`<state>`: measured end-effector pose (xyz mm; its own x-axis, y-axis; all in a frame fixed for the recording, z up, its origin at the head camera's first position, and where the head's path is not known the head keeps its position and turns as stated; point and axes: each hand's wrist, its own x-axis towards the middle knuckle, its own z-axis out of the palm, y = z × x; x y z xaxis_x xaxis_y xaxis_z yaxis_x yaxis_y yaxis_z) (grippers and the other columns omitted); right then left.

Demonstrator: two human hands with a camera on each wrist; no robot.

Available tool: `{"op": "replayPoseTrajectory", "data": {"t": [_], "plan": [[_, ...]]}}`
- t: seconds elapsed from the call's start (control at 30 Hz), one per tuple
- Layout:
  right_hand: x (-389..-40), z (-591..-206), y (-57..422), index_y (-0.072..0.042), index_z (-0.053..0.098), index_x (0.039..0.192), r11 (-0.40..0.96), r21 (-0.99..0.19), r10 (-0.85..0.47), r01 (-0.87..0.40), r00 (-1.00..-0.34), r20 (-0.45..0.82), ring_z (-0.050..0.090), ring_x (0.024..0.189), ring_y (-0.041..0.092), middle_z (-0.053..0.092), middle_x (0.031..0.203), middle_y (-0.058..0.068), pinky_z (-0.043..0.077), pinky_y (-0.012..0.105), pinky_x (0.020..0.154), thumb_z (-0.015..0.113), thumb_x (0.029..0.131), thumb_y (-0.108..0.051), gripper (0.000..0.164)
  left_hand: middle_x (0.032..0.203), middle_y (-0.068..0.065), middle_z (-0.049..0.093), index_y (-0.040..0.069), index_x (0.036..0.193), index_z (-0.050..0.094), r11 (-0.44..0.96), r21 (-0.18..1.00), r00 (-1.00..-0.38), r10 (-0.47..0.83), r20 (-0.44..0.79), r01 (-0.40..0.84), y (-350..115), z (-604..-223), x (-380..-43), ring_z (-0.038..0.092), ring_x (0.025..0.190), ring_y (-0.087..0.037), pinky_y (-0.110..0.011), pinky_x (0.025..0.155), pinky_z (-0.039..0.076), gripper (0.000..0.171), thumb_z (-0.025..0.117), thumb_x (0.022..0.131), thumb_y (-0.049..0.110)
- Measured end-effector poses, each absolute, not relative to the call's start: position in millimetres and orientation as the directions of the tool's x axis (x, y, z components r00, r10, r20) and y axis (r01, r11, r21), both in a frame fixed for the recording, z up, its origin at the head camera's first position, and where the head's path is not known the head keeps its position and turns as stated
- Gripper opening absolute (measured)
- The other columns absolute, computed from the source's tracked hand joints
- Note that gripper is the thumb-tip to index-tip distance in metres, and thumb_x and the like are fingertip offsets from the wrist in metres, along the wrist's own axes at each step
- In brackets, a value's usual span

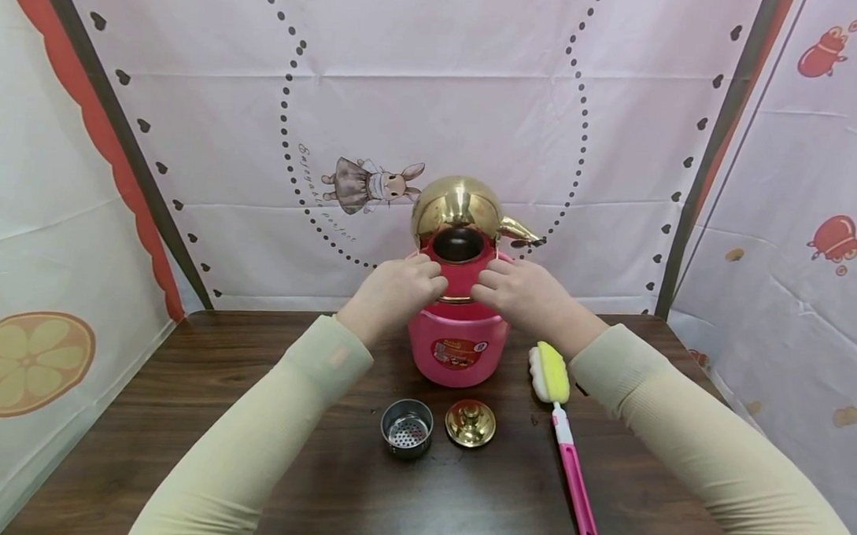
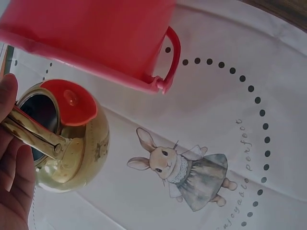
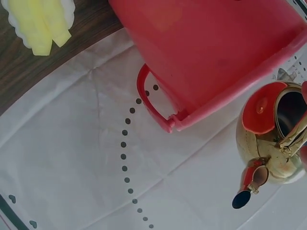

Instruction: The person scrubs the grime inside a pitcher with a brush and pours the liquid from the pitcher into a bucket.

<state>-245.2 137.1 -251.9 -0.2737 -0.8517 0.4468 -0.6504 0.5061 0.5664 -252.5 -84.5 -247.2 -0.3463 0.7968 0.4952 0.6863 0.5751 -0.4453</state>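
A gold kettle (image 1: 457,199) hangs tipped over the back of the pink bucket (image 1: 462,332), its dark round mouth toward me and its spout pointing right. My left hand (image 1: 402,290) grips the left side of the kettle's handle, and my right hand (image 1: 516,290) grips the right side. In the left wrist view the fingers (image 2: 19,187) curl round the gold handle (image 2: 33,136). The right wrist view catches the kettle's spout (image 3: 250,184) beside the bucket's rim; most of the right hand is outside that frame.
On the dark wooden table (image 1: 254,403), a perforated metal strainer cup (image 1: 406,429) stands beside a gold lid (image 1: 470,423). To the right lies a sponge brush (image 1: 561,414) with a pink handle. A printed cloth (image 1: 434,110) forms the back wall, close behind the kettle.
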Motion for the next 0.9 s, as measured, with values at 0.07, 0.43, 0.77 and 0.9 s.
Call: {"op": "replayPoseTrajectory", "data": {"t": [0.07,0.43,0.77,0.9], "plan": [[-246,-254,137,-0.012,0.064,0.087,0.509,0.566,-0.850,-0.649,-0.276,0.448,0.057,0.083,0.019,0.064,0.081,0.002,0.054,0.026,0.068,0.073,0.079,0.001,0.017,0.075,-0.001,0.059,0.012,0.075,0.064,0.575,-0.447,-0.342,0.796,0.500,0.685,-84,-249,-253,0.054,0.074,-0.019,-0.027,0.059,0.049,0.013,0.068,0.083,0.002],[-250,-260,134,-0.012,0.066,0.084,0.536,0.596,-0.839,-0.598,-0.295,0.458,0.056,0.079,0.018,0.064,0.080,0.001,0.050,0.024,0.061,0.075,0.078,-0.002,0.015,0.079,-0.002,0.061,0.012,0.079,0.065,0.573,-0.492,-0.330,0.803,0.496,0.656,-82,-255,-260,0.055,0.078,-0.020,-0.028,0.060,0.050,0.014,0.065,0.082,-0.002],[-254,-265,131,-0.011,0.066,0.083,0.561,0.621,-0.825,-0.547,-0.304,0.477,0.055,0.078,0.020,0.063,0.079,0.002,0.052,0.027,0.064,0.072,0.081,-0.003,0.011,0.079,-0.003,0.061,0.011,0.079,0.068,0.573,-0.528,-0.320,0.807,0.496,0.627,-79,-257,-264,0.054,0.077,-0.020,-0.026,0.066,0.051,0.018,0.062,0.083,-0.005],[-257,-267,131,-0.011,0.065,0.081,0.566,0.627,-0.821,-0.535,-0.299,0.486,0.054,0.076,0.020,0.062,0.078,0.002,0.051,0.028,0.064,0.069,0.081,0.000,0.012,0.078,-0.002,0.061,0.012,0.077,0.067,0.567,-0.544,-0.298,0.810,0.506,0.619,-78,-259,-266,0.054,0.077,-0.021,-0.026,0.066,0.050,0.020,0.060,0.083,-0.007]]}}
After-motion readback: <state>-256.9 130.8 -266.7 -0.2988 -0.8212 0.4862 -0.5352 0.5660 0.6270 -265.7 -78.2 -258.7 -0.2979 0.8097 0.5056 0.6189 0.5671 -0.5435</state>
